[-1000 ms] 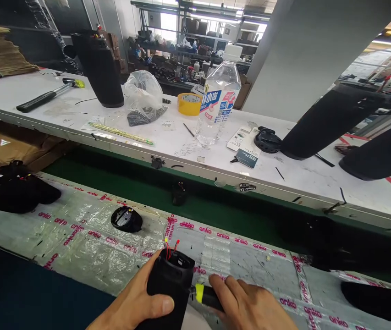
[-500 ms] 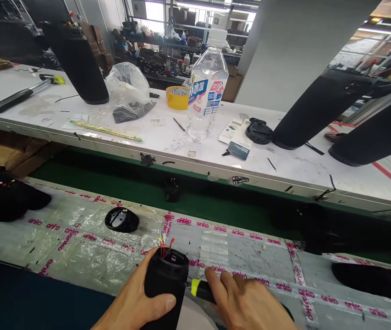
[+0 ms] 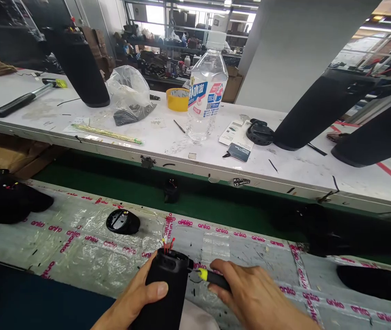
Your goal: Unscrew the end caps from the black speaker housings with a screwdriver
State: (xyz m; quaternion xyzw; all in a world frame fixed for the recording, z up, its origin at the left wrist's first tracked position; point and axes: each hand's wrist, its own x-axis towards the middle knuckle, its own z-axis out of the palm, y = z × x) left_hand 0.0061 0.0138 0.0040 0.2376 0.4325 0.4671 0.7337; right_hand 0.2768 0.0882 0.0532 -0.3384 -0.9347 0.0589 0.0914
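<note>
The left hand point(image 3: 143, 295) is wrapped around a black tube point(image 3: 164, 302), with its thumb on the front. The tube stands at the near edge, tipped a little, with its open top up and thin red wires point(image 3: 168, 246) poking out. The right hand point(image 3: 250, 291) pinches a tool point(image 3: 218, 279) with a yellow ring between finger and thumb.

Half a second ago, the tube's top showed more of its inside. Now it has turned, so the front of the rim shows, and a small black bit point(image 3: 191, 264) sticks out on the right. The yellow ring has moved a bit away from the tube and up toward the rim. The tool's thin tip is near the tube's right side; whether it touches is too small to tell. So the work seems to be just under the rim now.
</note>
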